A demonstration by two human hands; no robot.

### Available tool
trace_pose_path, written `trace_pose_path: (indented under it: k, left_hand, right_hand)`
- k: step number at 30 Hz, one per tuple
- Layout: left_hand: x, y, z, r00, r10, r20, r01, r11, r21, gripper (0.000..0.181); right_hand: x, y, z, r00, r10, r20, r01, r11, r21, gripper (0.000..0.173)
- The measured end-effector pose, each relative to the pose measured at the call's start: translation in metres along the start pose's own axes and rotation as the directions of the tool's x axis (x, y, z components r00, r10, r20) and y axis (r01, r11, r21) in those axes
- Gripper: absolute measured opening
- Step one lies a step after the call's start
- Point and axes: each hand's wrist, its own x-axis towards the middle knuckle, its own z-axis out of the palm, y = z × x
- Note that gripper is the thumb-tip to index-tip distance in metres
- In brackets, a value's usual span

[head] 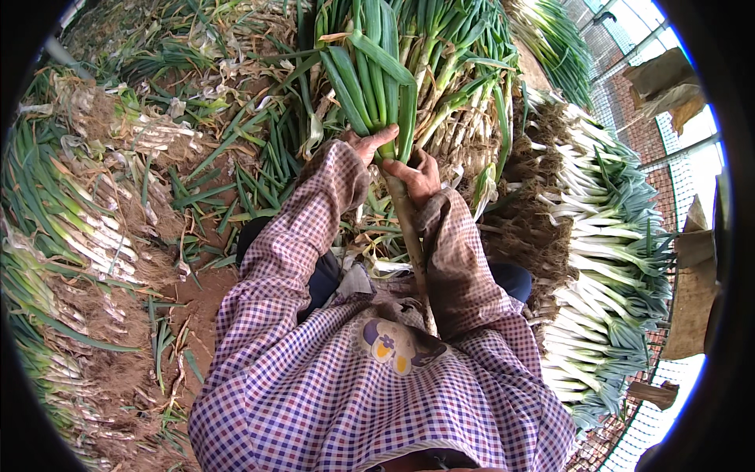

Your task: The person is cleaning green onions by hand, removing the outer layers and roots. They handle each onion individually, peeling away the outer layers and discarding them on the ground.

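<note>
A long leek or Welsh onion [406, 218] lies before me, its green leaves pointing away and its pale brown stalk running down to my lap. My left hand [373, 143] grips it at the base of the leaves, thumb across the front. Just below, my right hand [420, 177] holds the top of the stalk, its thumb pressed on the near side. The stalk's lower end rests against my checked smock [330, 377]. Beyond my hands lies a heap of untrimmed leeks [457, 76] with dry outer leaves.
Cleaned leeks with white stalks [590, 248] are stacked on my right, roots towards me. More leeks in bundles [94, 236] lie at the left. Stripped leaves [206, 194] litter the brown soil [197, 295]. A brick wall with netting [640, 130] stands at the far right.
</note>
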Motion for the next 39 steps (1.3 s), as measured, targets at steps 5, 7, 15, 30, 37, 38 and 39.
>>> trace_pose_path:
  k: [5, 7, 15, 30, 37, 38, 39]
  left_hand:
    - [0.013, -0.019, -0.006, 0.999, -0.025, -0.043, 0.028, 0.996, 0.088, 0.061]
    - [0.017, -0.031, -0.014, 0.994, 0.039, -0.101, -0.031, 0.996, 0.081, 0.062]
    - [0.019, -0.049, -0.037, 0.998, -0.014, -0.054, 0.01, 0.997, -0.071, 0.06]
    - [0.007, -0.021, -0.022, 0.995, 0.073, -0.07, -0.054, 0.97, 0.237, 0.053]
    - [0.002, -0.015, -0.014, 0.961, -0.198, -0.191, 0.247, 0.927, 0.282, 0.045]
    - [0.007, -0.033, -0.021, 0.957, -0.244, -0.159, 0.264, 0.957, 0.117, 0.051]
    - [-0.007, 0.007, -0.006, 0.901, -0.434, -0.018, 0.43, 0.887, 0.168, 0.054]
  right_hand:
    - [-0.007, 0.017, -0.001, 0.98, -0.155, -0.124, 0.159, 0.987, 0.023, 0.031]
    - [-0.024, 0.011, -0.008, 0.959, -0.197, -0.202, 0.159, 0.969, -0.189, 0.026]
    - [-0.168, -0.004, -0.082, 0.918, -0.23, -0.322, 0.267, 0.96, 0.078, 0.016]
    - [-0.03, -0.011, 0.031, 0.949, -0.297, -0.108, 0.09, 0.58, -0.809, 0.022]
    - [-0.039, 0.011, 0.025, 0.783, -0.606, 0.142, 0.393, 0.304, -0.868, 0.018]
    - [-0.034, 0.019, 0.02, 0.745, -0.659, 0.104, 0.42, 0.341, -0.841, 0.015]
    - [-0.032, 0.023, 0.01, 0.751, -0.66, 0.001, 0.374, 0.425, -0.824, 0.009]
